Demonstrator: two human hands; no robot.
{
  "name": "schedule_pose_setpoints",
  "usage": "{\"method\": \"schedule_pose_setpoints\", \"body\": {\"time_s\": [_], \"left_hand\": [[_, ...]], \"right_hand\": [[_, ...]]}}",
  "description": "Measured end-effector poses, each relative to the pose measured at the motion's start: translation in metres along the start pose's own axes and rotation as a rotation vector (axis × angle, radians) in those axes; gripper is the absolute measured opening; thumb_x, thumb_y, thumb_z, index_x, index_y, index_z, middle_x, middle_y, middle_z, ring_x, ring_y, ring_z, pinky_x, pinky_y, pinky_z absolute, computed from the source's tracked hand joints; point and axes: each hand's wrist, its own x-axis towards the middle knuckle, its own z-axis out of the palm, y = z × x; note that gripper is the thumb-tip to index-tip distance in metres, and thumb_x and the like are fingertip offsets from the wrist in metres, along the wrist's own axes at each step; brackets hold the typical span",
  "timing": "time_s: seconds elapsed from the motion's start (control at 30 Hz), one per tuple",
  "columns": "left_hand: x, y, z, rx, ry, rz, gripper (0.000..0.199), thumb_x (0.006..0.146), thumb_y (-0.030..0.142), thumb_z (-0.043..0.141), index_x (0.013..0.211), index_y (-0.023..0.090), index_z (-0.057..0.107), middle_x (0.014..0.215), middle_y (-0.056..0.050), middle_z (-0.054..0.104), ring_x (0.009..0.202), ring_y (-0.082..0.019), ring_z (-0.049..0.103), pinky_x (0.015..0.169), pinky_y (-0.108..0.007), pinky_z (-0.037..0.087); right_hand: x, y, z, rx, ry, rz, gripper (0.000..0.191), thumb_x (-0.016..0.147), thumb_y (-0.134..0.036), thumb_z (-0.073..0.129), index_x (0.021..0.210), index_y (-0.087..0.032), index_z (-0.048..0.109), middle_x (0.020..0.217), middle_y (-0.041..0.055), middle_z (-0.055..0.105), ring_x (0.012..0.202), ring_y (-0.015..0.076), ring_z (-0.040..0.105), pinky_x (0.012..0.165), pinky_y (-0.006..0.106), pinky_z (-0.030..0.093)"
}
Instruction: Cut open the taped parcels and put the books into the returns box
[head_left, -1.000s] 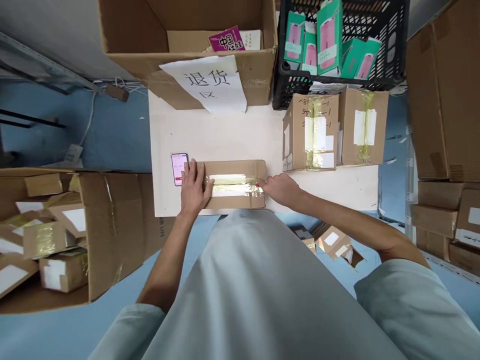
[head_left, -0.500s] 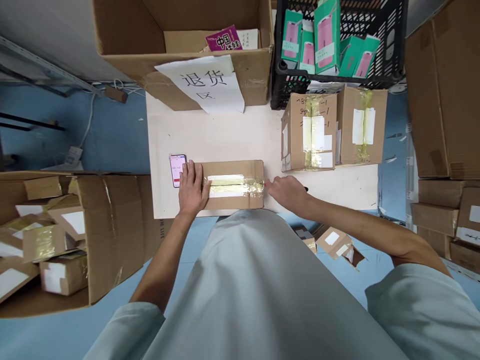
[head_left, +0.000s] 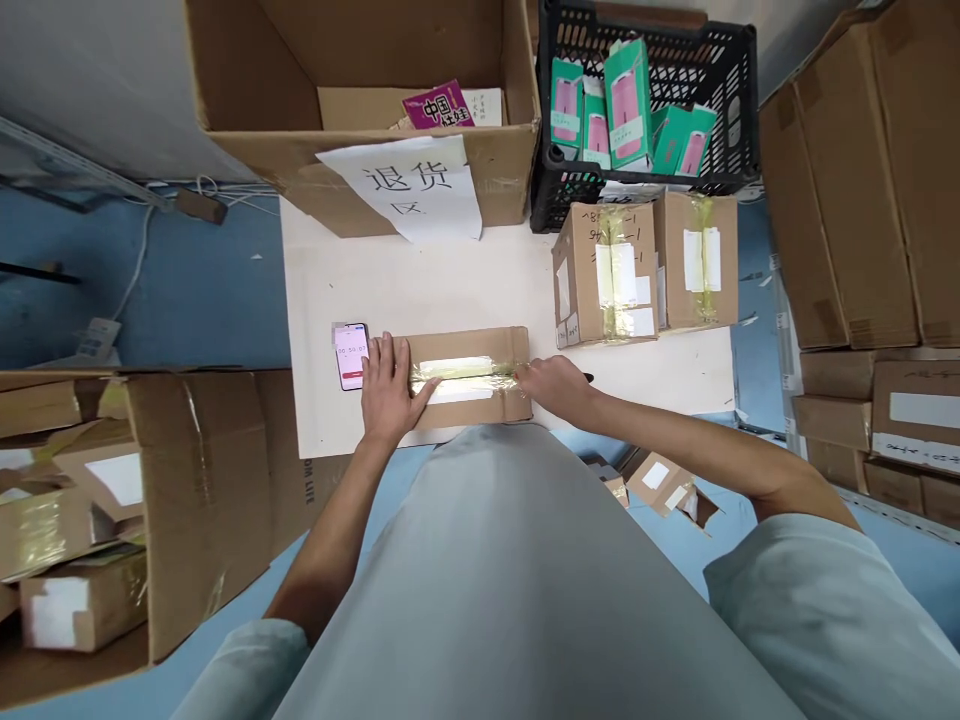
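A long cardboard box (head_left: pixel 472 408) lies flat near the table's front edge, with yellowish tape and white labels along its middle. My left hand (head_left: pixel 390 395) rests on its left end, fingers apart and pressed flat. At the right end my right hand (head_left: pixel 555 388) is closed, its fingertips on the taped seam. It grips a slim object with a dark end (head_left: pixel 588 378) showing behind the hand and a bit of red at the fingertips; the rest is hidden. A phone (head_left: pixel 351 358) with a timer on its screen lies just left of my left hand.
A large open carton (head_left: pixel 322 165) with a paper sign stands at the back. A black crate (head_left: pixel 574 190) of green boxes and two taped boxes (head_left: pixel 615 270) are at the back right. A big carton (head_left: pixel 210 480) of parcels stands left, stacked cartons (head_left: pixel 855 220) right.
My right hand has moved left, from beside the box's right edge onto its taped seam. My left thumb has spread further over the box. The view has shifted slightly.
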Motion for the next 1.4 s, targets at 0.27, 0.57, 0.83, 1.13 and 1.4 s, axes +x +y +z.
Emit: {"method": "schedule_pose_setpoints", "body": {"time_s": [0.27, 0.57, 0.83, 1.13, 1.4], "left_hand": [[-0.001, 0.000, 0.001, -0.023, 0.014, 0.021, 0.097, 0.098, 0.082, 0.058, 0.173, 0.024, 0.041, 0.186, -0.017, 0.021, 0.175, -0.040, 0.005, 0.140, -0.065, 0.004], [-0.002, -0.005, 0.003, 0.042, -0.013, 0.055, 0.095, 0.103, 0.078, 0.049, 0.176, 0.019, 0.033, 0.187, -0.018, 0.014, 0.175, -0.041, 0.003, 0.140, -0.066, 0.005], [-0.003, -0.034, -0.012, 0.073, -0.009, 0.106, 0.095, 0.106, 0.075, 0.048, 0.179, 0.020, 0.025, 0.188, -0.017, 0.011, 0.175, -0.040, 0.003, 0.140, -0.065, 0.004], [-0.003, -0.090, -0.043, -0.056, -0.034, 0.123, 0.088, 0.110, 0.066, 0.042, 0.181, 0.021, 0.016, 0.188, -0.016, 0.006, 0.175, -0.038, 0.000, 0.140, -0.064, 0.006], [-0.010, -0.090, -0.016, -0.214, -0.020, 0.034, 0.082, 0.114, 0.066, 0.031, 0.182, 0.023, 0.012, 0.189, -0.014, 0.005, 0.176, -0.032, 0.001, 0.141, -0.060, 0.002]], "right_hand": [[0.000, 0.008, 0.010, -0.056, -0.001, 0.014, 0.049, 0.101, 0.006, 0.041, 0.140, -0.007, 0.068, 0.109, 0.0211, 0.081, 0.100, 0.0259, 0.081, 0.071, 0.031, 0.050], [-0.012, 0.013, 0.028, -0.037, 0.009, 0.106, 0.049, 0.105, 0.001, 0.038, 0.146, -0.010, 0.062, 0.112, 0.0208, 0.079, 0.099, 0.0263, 0.080, 0.070, 0.032, 0.045], [-0.018, 0.024, 0.106, 0.502, 0.424, 0.344, 0.043, 0.116, -0.044, 0.042, 0.129, -0.018, 0.074, 0.112, 0.0111, 0.082, 0.093, 0.0227, 0.077, 0.072, 0.028, 0.043], [0.077, -0.050, 0.159, 1.728, 0.651, 0.692, 0.069, 0.076, -0.087, 0.072, 0.083, -0.018, 0.072, 0.050, -0.0044, 0.058, 0.048, 0.0173, 0.061, 0.052, 0.026, 0.047], [0.054, -0.053, 0.113, 1.737, 0.808, 0.729, 0.073, 0.074, -0.080, 0.081, 0.100, -0.012, 0.080, 0.051, -0.0049, 0.059, 0.048, 0.0158, 0.057, 0.051, 0.026, 0.046]]}}
